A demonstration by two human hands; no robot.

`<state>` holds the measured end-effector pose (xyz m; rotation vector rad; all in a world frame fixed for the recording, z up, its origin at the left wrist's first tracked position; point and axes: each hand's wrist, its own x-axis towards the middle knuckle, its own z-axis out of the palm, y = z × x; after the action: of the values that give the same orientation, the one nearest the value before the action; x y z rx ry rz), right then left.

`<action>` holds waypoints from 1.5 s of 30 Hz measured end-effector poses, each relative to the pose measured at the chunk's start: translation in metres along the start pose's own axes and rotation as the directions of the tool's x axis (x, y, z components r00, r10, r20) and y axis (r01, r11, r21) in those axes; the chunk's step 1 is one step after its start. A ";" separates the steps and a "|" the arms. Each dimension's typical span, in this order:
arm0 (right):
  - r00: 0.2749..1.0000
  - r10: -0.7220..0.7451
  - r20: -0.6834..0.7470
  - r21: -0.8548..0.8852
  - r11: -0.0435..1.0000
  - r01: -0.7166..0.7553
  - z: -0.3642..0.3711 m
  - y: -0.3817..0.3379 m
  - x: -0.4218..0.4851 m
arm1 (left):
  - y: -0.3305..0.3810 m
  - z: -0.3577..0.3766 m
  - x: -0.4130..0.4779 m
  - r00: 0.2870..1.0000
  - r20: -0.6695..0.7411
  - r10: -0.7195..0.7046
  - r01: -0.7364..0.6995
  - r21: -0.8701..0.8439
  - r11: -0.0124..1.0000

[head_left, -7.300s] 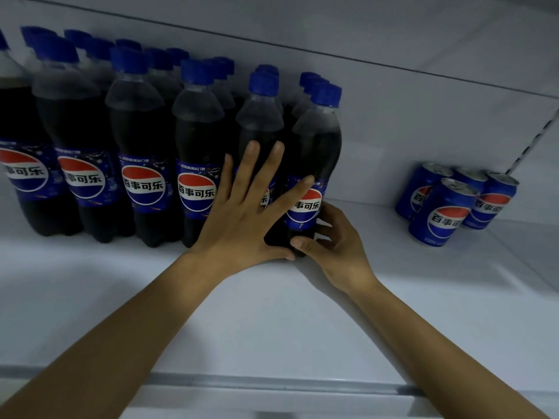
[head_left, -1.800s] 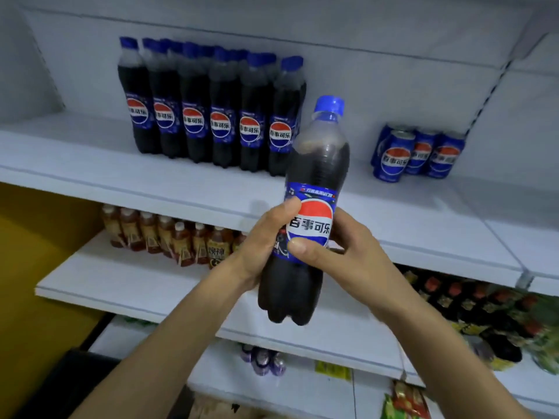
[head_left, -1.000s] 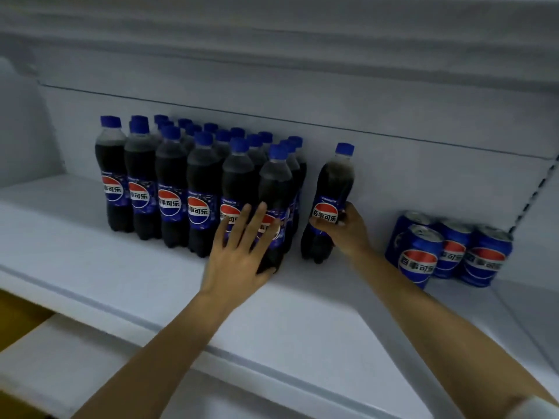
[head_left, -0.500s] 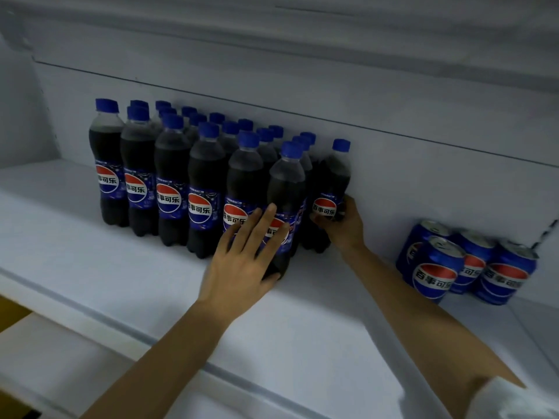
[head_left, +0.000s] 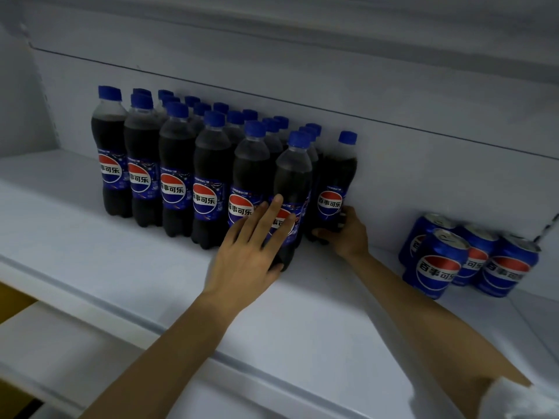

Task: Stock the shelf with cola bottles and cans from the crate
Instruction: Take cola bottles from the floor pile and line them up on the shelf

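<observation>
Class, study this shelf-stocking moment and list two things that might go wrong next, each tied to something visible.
The right hand grips the end bottle low, near its base, so it might tip against the packed row. The left hand only presses flat on the front bottle; a nudge could slide it toward the shelf edge.

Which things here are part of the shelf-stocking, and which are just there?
In the job: bottle held low down by the right hand; front bottle touched by the flat left hand; cans; shelf.
Just there: back panel; lower shelf.
</observation>
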<state>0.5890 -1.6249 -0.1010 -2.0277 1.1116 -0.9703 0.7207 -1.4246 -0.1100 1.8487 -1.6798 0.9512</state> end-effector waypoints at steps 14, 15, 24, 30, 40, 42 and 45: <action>0.985 0.172 -0.017 0.047 0.984 -0.171 -0.015 -0.034 -0.046 | 0.009 -0.019 -0.006 0.983 0.161 -0.085 0.128 -0.276 0.953; 0.984 0.176 -0.005 0.083 0.981 -0.175 -0.020 -0.039 -0.058 | 0.012 -0.023 -0.010 0.981 0.173 -0.089 0.136 -0.286 0.948; 0.997 0.047 -0.060 0.313 0.949 -0.026 -0.069 -0.086 -0.240 | 0.071 -0.092 -0.073 0.974 0.227 -0.028 0.156 -0.570 0.807; 0.976 0.128 -0.178 0.311 0.948 -0.067 -0.095 -0.080 -0.391 | 0.130 -0.149 -0.145 0.967 0.240 0.085 0.122 -0.729 0.674; 0.549 0.724 -0.418 0.470 0.689 -0.551 -0.149 0.015 -0.665 | 0.261 -0.176 -0.298 0.738 0.556 0.383 0.380 -0.811 0.444; 0.433 0.773 -0.464 0.502 0.632 -0.590 -0.158 0.026 -0.710 | 0.282 -0.177 -0.322 0.667 0.595 0.449 0.401 -0.794 0.456; 0.308 0.810 -0.499 0.555 0.572 -0.604 -0.172 0.036 -0.765 | 0.315 -0.184 -0.348 0.590 0.618 0.520 0.381 -0.781 0.495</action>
<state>0.1451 -1.0000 -0.2692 -0.6279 1.9366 -1.3169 0.3727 -1.1048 -0.2855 1.4058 -2.1075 -0.9496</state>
